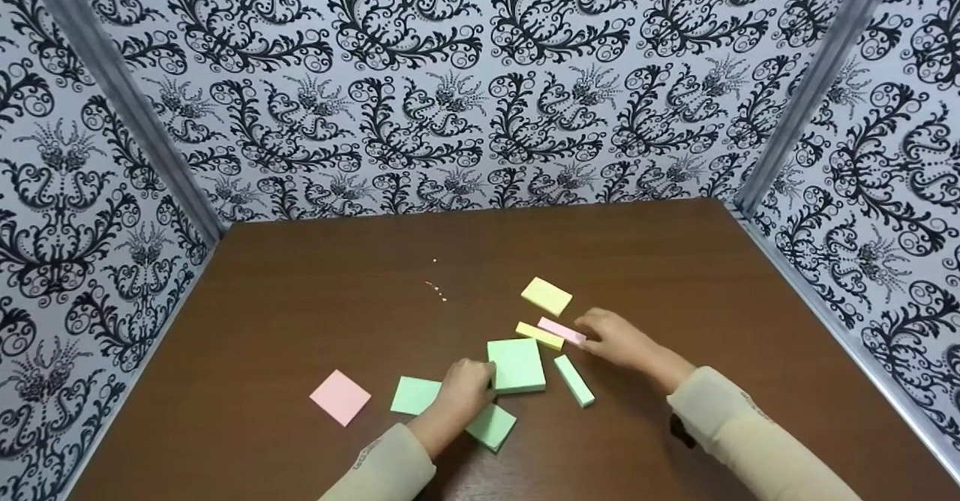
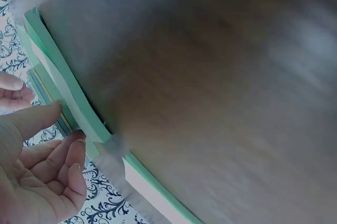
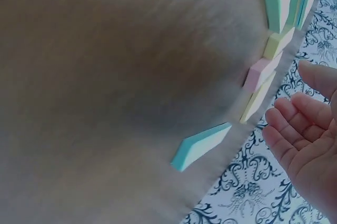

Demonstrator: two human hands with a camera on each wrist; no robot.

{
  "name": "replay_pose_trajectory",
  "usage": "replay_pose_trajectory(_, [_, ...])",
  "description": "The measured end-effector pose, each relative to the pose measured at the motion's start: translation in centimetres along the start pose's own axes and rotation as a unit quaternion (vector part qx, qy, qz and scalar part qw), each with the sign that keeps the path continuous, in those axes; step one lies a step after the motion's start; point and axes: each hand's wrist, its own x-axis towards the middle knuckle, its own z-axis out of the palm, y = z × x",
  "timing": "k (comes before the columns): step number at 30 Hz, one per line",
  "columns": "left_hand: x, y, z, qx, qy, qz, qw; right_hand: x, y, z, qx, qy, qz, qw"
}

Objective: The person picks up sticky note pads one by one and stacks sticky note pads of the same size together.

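Note:
My left hand [image 1: 466, 387] is at the left side of a thick square pad of green sticky notes [image 1: 516, 366]. In the left wrist view its thumb and fingers pinch the pad's edge, where thin yellow and blue layers show. My right hand [image 1: 619, 340] hovers by the right end of a narrow pink sticky-note pad [image 1: 559, 330], its fingers [image 3: 288, 124] loosely bent and holding nothing. Whether a fingertip touches the pink pad is unclear. Beside that pad lies a narrow yellow pad [image 1: 540, 335]. A narrow green pad [image 1: 574, 381] lies right of the thick one.
A wider yellow pad [image 1: 547, 295] lies farther back. Two green pads, one left [image 1: 415, 394] and one nearer [image 1: 492, 427], are partly behind my left forearm. A pink square pad [image 1: 340, 397] lies at left. Small pale crumbs [image 1: 437, 289] dot the brown table [image 1: 315, 291]; patterned walls surround it.

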Motion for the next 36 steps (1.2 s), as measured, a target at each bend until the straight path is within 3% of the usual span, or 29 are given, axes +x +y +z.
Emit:
replay_pose_trajectory(7, [-0.7, -0.8, -0.3, -0.039, -0.002, -0.014, 0.9991, -0.9, 1.4, -1.2, 0.006, 0.013, 0.106, 0.994])
replay_pose_trajectory(9, [-0.8, -1.5, 0.6, -0.047, 0.017, -0.004, 0.9987, -1.1, 1.9, -1.4, 0.014, 0.012, 0.123, 0.992])
replay_pose_trajectory(12, [-0.9, -1.8, 0.8, -0.055, 0.027, -0.001, 0.9981, -1.5, 3.1, -1.1, 0.024, 0.009, 0.126, 0.992])
replay_pose_trajectory(15, [-1.0, -1.6, 0.6, -0.06, 0.024, -0.006, 0.9979, -1.7, 3.6, -0.6, 0.023, -0.002, 0.135, 0.991])
replay_pose_trajectory(16, [-1.1, -1.1, -0.3, -0.062, 0.011, -0.017, 0.9979, -1.7, 3.7, -0.4, 0.022, -0.003, 0.143, 0.989])
replay_pose_trajectory(22, [-1.2, -0.8, -0.4, -0.057, -0.006, -0.03, 0.9979, -1.4, 3.2, 0.3, -0.008, -0.003, 0.201, 0.979])
replay_pose_trajectory(30, [-1.3, -1.0, 0.0, -0.067, 0.001, -0.026, 0.9974, -1.6, 2.8, 0.5, -0.042, -0.016, 0.201, 0.978])
replay_pose_trajectory(36, [-1.4, -1.1, 0.0, -0.086, 0.003, -0.026, 0.9959, -2.4, 2.4, -0.2, -0.051, -0.05, 0.131, 0.989])
